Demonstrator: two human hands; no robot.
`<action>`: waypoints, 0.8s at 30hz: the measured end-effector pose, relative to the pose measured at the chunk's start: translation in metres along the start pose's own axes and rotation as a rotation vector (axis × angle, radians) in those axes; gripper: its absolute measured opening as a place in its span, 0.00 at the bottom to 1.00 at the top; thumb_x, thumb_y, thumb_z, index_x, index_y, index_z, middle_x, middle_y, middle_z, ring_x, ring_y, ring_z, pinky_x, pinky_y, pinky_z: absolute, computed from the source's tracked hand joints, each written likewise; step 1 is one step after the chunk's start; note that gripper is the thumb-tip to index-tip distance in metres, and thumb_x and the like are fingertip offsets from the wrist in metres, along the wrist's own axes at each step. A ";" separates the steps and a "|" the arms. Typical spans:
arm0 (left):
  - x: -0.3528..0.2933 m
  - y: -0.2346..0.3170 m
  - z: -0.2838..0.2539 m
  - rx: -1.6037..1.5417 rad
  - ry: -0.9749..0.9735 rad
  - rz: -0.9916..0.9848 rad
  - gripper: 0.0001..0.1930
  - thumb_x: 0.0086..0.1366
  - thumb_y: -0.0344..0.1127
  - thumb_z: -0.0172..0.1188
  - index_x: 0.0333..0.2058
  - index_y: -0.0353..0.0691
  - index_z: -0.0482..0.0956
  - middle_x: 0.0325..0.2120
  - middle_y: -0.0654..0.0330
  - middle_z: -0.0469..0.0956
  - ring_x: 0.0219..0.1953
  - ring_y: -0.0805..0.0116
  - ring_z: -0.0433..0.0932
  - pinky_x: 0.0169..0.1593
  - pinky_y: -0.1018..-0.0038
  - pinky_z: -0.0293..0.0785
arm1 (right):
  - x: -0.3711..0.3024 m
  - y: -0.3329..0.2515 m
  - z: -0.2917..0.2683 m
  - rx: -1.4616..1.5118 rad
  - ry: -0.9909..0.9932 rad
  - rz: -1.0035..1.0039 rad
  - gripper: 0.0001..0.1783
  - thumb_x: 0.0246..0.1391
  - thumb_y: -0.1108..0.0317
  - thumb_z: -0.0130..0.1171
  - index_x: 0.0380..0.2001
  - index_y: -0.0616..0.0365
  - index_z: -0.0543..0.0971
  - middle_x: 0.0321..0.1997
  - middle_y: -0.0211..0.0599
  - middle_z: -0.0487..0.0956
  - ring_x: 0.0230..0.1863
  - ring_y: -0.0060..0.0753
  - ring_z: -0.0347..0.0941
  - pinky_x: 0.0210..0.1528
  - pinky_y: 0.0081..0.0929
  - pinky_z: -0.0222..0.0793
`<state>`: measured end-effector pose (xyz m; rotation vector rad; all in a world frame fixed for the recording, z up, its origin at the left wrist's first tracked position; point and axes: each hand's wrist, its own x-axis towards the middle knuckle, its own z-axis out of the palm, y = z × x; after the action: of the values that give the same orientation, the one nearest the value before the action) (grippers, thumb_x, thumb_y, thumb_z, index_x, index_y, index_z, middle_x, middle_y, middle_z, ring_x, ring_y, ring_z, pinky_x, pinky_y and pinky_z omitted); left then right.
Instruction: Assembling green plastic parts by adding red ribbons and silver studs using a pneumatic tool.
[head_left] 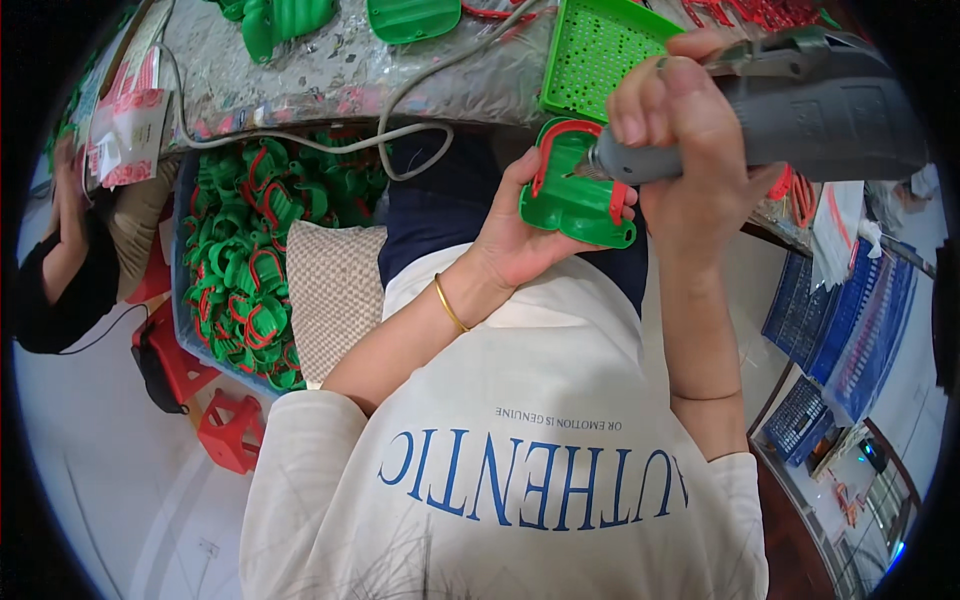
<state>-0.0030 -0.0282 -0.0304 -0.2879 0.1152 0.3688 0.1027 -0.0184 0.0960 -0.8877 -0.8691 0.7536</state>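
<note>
My left hand [507,240] is closed around a green plastic piece [560,208] with red strips, holding it in front of my lap with its hollow side up. In my right hand [700,135] is a thick grey electric screwdriver [830,120], lying nearly level with a silver lever along its top. Its metal nose reaches into the hollow of the green piece, close to a red strip. I cannot make out exactly what the tip touches.
A blue bin [182,270] heaped with similar pieces stands at my left. On the worktable [330,75] lie a grey cable [290,137], a green perforated tray [600,55] and loose green parts. Another person's arm [68,230] shows far left, near a red stool [232,430].
</note>
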 end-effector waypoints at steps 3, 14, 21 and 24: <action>-0.002 -0.001 0.001 0.044 0.056 0.025 0.34 0.60 0.59 0.53 0.59 0.46 0.61 0.56 0.49 0.64 0.57 0.50 0.66 0.57 0.49 0.65 | -0.005 0.006 0.005 -0.017 -0.009 0.038 0.08 0.53 0.74 0.53 0.37 0.66 0.71 0.17 0.31 0.65 0.18 0.24 0.62 0.23 0.24 0.61; -0.007 -0.004 0.003 0.111 0.097 0.049 0.35 0.58 0.59 0.56 0.59 0.47 0.61 0.57 0.54 0.64 0.58 0.53 0.65 0.57 0.50 0.65 | -0.013 0.015 0.006 -0.069 -0.039 0.008 0.08 0.51 0.75 0.52 0.35 0.68 0.69 0.17 0.34 0.67 0.18 0.24 0.64 0.23 0.24 0.62; -0.004 -0.004 0.005 0.185 0.132 0.068 0.34 0.59 0.59 0.55 0.59 0.47 0.61 0.57 0.55 0.64 0.58 0.54 0.66 0.57 0.50 0.66 | -0.013 0.017 0.001 -0.098 -0.103 -0.034 0.06 0.52 0.76 0.50 0.33 0.68 0.68 0.16 0.34 0.65 0.17 0.25 0.62 0.23 0.24 0.61; -0.001 -0.001 0.002 0.185 0.134 0.086 0.33 0.60 0.57 0.55 0.59 0.47 0.61 0.56 0.55 0.66 0.57 0.55 0.67 0.56 0.50 0.67 | -0.013 0.020 -0.001 -0.083 -0.154 -0.053 0.06 0.52 0.76 0.49 0.33 0.68 0.67 0.17 0.34 0.65 0.19 0.26 0.63 0.24 0.24 0.62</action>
<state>-0.0034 -0.0294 -0.0283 -0.1247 0.2926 0.4212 0.0937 -0.0210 0.0737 -0.8844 -1.0626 0.7512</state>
